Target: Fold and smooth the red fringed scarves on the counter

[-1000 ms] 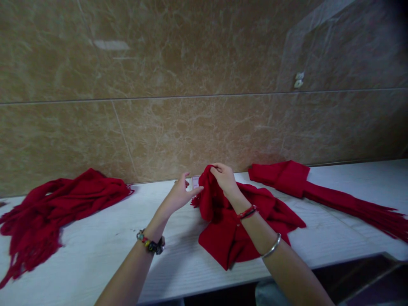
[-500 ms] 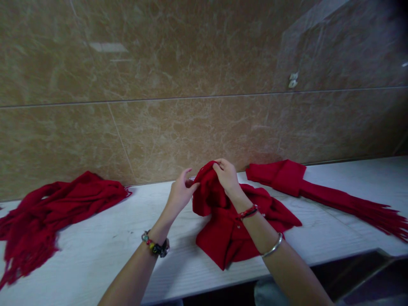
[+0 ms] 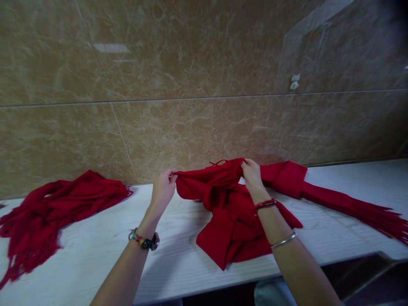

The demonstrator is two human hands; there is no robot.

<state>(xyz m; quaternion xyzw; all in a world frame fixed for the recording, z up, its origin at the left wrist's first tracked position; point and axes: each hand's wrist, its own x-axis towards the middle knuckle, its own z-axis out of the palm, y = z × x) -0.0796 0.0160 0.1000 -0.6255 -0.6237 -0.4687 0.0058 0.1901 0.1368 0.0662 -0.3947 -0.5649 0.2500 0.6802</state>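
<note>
A red scarf [image 3: 232, 221] lies bunched in the middle of the white table [image 3: 95, 250]. Its upper edge is lifted and stretched between my two hands. My left hand [image 3: 163, 189] pinches the left end of that edge, fingers closed. My right hand [image 3: 251, 174] pinches the right end, fingers closed too. The lower part of the scarf rests in folds on the table below my right wrist.
A heap of red fringed scarves [image 3: 47, 212] lies at the left of the table. Another red scarf [image 3: 318, 191], folded and with a fringe, stretches away at the right. A brown marble wall [image 3: 191, 85] rises just behind. The table's front edge runs near my arms.
My hands have moved apart and drawn the scarf's upper edge out flat between them. The left hand, open beside the cloth a second ago, now grips it.
</note>
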